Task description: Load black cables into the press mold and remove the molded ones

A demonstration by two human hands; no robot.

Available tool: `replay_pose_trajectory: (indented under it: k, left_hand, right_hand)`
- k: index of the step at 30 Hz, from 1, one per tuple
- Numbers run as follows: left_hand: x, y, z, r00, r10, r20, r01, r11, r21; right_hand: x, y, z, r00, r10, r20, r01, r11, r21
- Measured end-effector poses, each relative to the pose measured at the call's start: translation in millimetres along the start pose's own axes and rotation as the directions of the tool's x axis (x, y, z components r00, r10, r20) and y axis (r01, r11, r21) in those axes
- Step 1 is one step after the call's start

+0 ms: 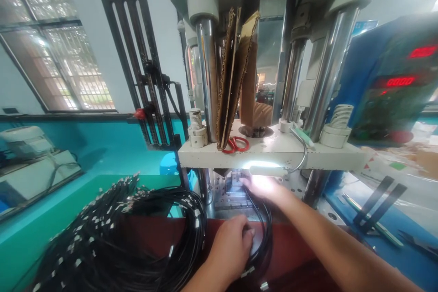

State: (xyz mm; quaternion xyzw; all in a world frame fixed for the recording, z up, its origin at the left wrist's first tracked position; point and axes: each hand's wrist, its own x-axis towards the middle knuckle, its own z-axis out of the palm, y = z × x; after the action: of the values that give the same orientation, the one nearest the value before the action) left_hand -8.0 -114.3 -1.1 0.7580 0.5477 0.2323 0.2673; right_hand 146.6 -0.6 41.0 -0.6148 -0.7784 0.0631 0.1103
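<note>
My right hand (262,188) reaches in under the press table, beside the bright lamp (265,169). Its fingers are closed at a small metal die (236,186), and a black cable (251,198) runs down from them; glare washes out the fingertips. Lower and nearer to me, my left hand (231,244) is curled with the thumb against the fingers; what lies in it, if anything, is hidden. Just right of it hangs a loop of black cables (267,232). A large coil of black cables (102,237) with silvery end pieces lies to the left on a dark red surface.
The white press table (219,159) spans above my hands and carries cardboard sheets (236,77) and red-handled scissors (241,144). Steel columns (207,77) rise from it. At right are a blue control box (369,64) with red digits and pliers (417,242) on a blue surface.
</note>
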Motion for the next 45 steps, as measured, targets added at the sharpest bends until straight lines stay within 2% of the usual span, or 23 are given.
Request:
replay_pose_trajectory:
  k: [3, 7, 12, 15, 17, 21, 25, 32, 38, 45]
  left_hand:
    - [1.5, -0.8, 0.7, 1.0, 0.017, -0.005, -0.017, 1.0, 0.007]
    - [2.5, 2.5, -4.8, 0.997, 0.072, -0.04, -0.071, 0.997, 0.012]
    - [12.8, 6.8, -23.4, 0.971, 0.191, -0.146, -0.171, 0.975, 0.141]
    - [35.2, 3.2, -32.5, 0.965, 0.228, -0.126, -0.187, 0.943, 0.275]
    - [57.5, -0.7, -35.6, 0.968, 0.225, -0.11, -0.18, 0.931, 0.319]
    - [101.9, -4.2, -35.2, 0.978, 0.187, -0.097, -0.135, 0.909, 0.394]
    - [120.9, -1.5, -29.1, 0.983, 0.177, -0.052, -0.132, 0.87, 0.476]
    - [119.6, -0.9, -20.6, 0.981, 0.196, 0.011, -0.17, 0.824, 0.54]
    - [119.6, 3.8, -18.6, 0.976, 0.218, -0.021, -0.172, 0.821, 0.545]
    - [124.0, 4.3, -5.3, 0.98, 0.182, -0.083, -0.109, 0.834, 0.541]
  right_hand:
    - [1.7, -10.0, 5.1, 1.0, -0.001, -0.01, 0.001, 0.999, -0.037]
    - [2.3, -18.1, 11.1, 0.996, 0.01, -0.093, -0.015, 0.999, -0.047]
    - [-25.2, 9.4, 10.5, 0.96, 0.031, -0.277, -0.029, 1.0, 0.009]
    - [-60.1, 37.8, 11.7, 0.93, 0.033, -0.366, -0.02, 0.999, 0.038]
    - [-83.0, 51.8, 13.3, 0.919, -0.009, -0.395, 0.03, 0.998, 0.047]
    - [-108.4, 59.9, 17.9, 0.899, -0.082, -0.431, 0.115, 0.992, 0.049]
    - [-104.5, 59.1, 20.9, 0.887, -0.117, -0.447, 0.153, 0.987, 0.045]
    - [-93.6, 66.1, 19.9, 0.889, -0.1, -0.448, 0.14, 0.989, 0.057]
    - [-101.8, 64.0, 14.7, 0.89, -0.116, -0.441, 0.157, 0.986, 0.059]
    - [-99.0, 68.1, 10.8, 0.889, -0.121, -0.441, 0.168, 0.983, 0.069]
